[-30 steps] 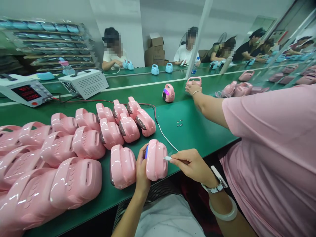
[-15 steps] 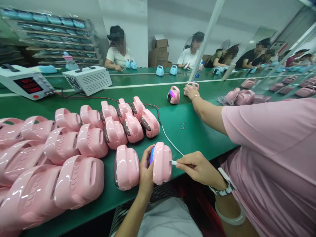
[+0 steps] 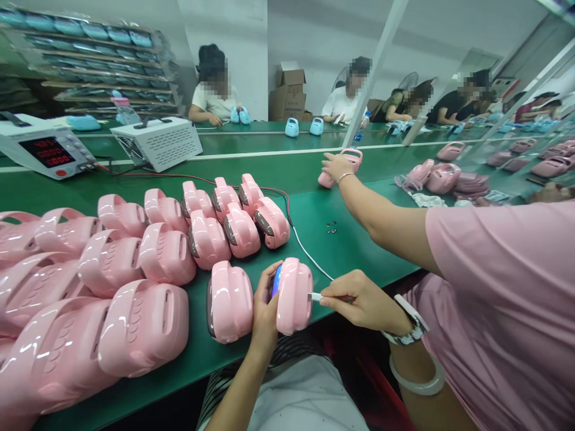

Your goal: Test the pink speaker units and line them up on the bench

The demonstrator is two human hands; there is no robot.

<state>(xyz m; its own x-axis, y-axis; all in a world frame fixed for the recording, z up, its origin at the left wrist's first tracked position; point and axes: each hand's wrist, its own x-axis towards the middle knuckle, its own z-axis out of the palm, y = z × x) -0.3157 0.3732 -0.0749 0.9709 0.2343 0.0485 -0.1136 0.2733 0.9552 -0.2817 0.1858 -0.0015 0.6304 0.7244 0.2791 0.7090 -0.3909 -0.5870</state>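
My left hand [image 3: 265, 311] grips a pink handled device [image 3: 296, 296] that stands at the near edge of the green bench [image 3: 359, 239]; a blue-lit screen shows on the side under my fingers. My right hand [image 3: 354, 299], with a watch on its wrist, pinches the white plug [image 3: 315, 296] against the device's right side. The white cable [image 3: 309, 256] runs back from there across the bench. A second pink device [image 3: 229, 302] lies just left of my left hand.
Several pink devices [image 3: 135, 263] crowd the left of the bench. A power supply with a red display [image 3: 45, 152] and a white box [image 3: 157, 142] sit behind them. A co-worker in pink reaches a hand [image 3: 335, 166] onto a far pink device. Small metal parts [image 3: 331, 227] lie mid-bench.
The co-worker's hand has moved left onto the lit pink device at the far side and tipped it. My hands and the held device have barely moved.
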